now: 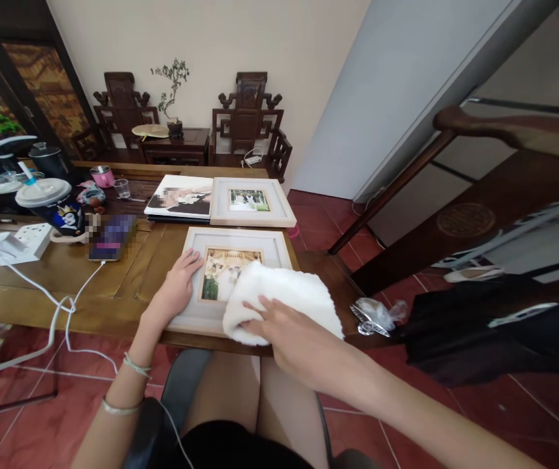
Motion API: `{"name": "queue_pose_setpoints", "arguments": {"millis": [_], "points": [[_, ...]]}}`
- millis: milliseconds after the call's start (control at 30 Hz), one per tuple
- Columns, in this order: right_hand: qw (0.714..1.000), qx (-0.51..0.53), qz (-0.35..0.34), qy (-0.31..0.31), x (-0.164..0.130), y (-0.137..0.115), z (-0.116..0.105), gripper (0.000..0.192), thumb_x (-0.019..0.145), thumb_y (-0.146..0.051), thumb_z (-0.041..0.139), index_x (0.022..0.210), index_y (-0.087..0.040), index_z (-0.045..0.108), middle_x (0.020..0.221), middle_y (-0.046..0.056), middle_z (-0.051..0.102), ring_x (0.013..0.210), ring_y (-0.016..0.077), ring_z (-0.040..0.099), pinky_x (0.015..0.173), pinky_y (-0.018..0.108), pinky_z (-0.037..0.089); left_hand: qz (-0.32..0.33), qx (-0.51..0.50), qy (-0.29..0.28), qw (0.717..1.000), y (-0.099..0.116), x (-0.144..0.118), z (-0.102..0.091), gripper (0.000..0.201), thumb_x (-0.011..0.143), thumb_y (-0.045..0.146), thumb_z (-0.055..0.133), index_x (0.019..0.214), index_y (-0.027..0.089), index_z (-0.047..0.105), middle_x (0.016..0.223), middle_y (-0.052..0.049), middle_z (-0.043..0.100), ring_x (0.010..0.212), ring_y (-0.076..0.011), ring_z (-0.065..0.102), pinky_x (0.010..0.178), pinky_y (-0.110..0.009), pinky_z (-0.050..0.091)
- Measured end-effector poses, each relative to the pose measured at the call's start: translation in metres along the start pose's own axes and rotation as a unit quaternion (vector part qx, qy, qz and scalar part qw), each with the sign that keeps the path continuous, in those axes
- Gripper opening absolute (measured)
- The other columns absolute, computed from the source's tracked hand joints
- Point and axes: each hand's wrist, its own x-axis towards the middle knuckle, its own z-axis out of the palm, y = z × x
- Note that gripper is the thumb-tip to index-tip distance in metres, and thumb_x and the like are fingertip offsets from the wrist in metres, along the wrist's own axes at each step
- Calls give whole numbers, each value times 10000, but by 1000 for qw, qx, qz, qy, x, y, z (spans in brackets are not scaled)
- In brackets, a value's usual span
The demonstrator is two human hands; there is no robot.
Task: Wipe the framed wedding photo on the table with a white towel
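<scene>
A picture frame point(192, 316) with a light wood border and a small photo in a wide white mat lies flat at the table's near edge. My left hand point(178, 284) rests on its left side, fingers stretched out over the border and mat. A white fluffy cloth point(299, 293) covers the frame's lower right part and hangs past its right side. My right hand point(272, 326) grips the cloth near its left end, the fingers partly tucked into a fold. Part of the photo is hidden under the cloth.
Behind lie a second frame point(255, 218) and a photo print point(179, 195). To the left are a phone point(112, 238) on a cable, a lidded cup point(62, 212) and a power strip point(30, 241). A crumpled plastic bag point(377, 314) lies right, near a wooden chair point(455, 215).
</scene>
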Motion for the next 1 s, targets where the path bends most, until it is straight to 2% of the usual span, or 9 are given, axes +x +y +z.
{"name": "queue_pose_setpoints", "arguments": {"millis": [133, 233, 367, 500, 700, 800, 900, 1000], "points": [[995, -78, 43, 48, 41, 32, 11, 647, 713, 61, 464, 1320, -130, 581, 1477, 165, 441, 1381, 358, 345, 1112, 517, 297, 9, -3, -13, 1000, 1, 1, -3, 547, 798, -20, 353, 1288, 67, 578, 1436, -168, 500, 1427, -265, 326, 1178, -488, 284], [981, -147, 88, 92, 69, 59, 12, 620, 748, 54, 466, 1333, -129, 565, 1515, 157, 386, 1408, 387, 277, 1116, 590, 238, 12, 9, -19, 1000, 1, 1, -4, 546, 813, -13, 343, 1303, 72, 568, 1443, -161, 495, 1432, -261, 316, 1178, -486, 282], [961, -200, 131, 136, 90, 79, 13, 551, 829, 29, 428, 1334, -147, 565, 1536, 144, 350, 1411, 414, 252, 1105, 633, 207, 1, 8, -17, 1000, 1, 0, -3, 575, 797, -25, 350, 1308, 121, 571, 1447, -133, 498, 1424, -251, 334, 1159, -501, 317], [966, -210, 115, 98, 81, 69, 13, 533, 830, 29, 441, 1320, -127, 579, 1518, 167, 375, 1378, 438, 304, 1099, 640, 222, -5, 0, -13, 1000, 1, 0, -2, 579, 789, -30, 353, 1302, 121, 574, 1445, -132, 500, 1426, -251, 330, 1154, -508, 320], [991, -128, 24, -41, 20, 16, -8, 608, 731, 76, 494, 1286, -144, 611, 1433, 170, 493, 1287, 385, 462, 1066, 524, 361, -22, -15, 1, 1000, 4, -1, 0, 569, 787, -29, 349, 1274, 132, 595, 1436, -132, 509, 1424, -252, 335, 1149, -535, 311], [995, -64, -32, -64, -2, -1, -16, 654, 712, 94, 455, 1275, -194, 621, 1411, 129, 528, 1242, 338, 521, 1033, 486, 413, -25, -14, 0, 1000, 5, -1, 1, 554, 798, -21, 341, 1269, 118, 596, 1443, -143, 499, 1426, -256, 329, 1144, -540, 315], [997, -41, -41, -52, 2, 0, -13, 675, 720, 87, 423, 1296, -214, 605, 1406, 112, 536, 1246, 330, 520, 1038, 502, 404, -17, -6, -5, 1000, 4, -1, 1, 567, 797, -27, 331, 1282, 124, 583, 1452, -138, 490, 1429, -246, 325, 1147, -537, 308], [997, -67, -5, -28, 28, 17, -1, 701, 728, 76, 435, 1367, -190, 539, 1472, 125, 460, 1342, 369, 405, 1073, 544, 349, -12, -5, -5, 1000, 2, -1, 2, 575, 797, -25, 335, 1295, 138, 573, 1450, -131, 493, 1432, -241, 319, 1150, -534, 301]]}}
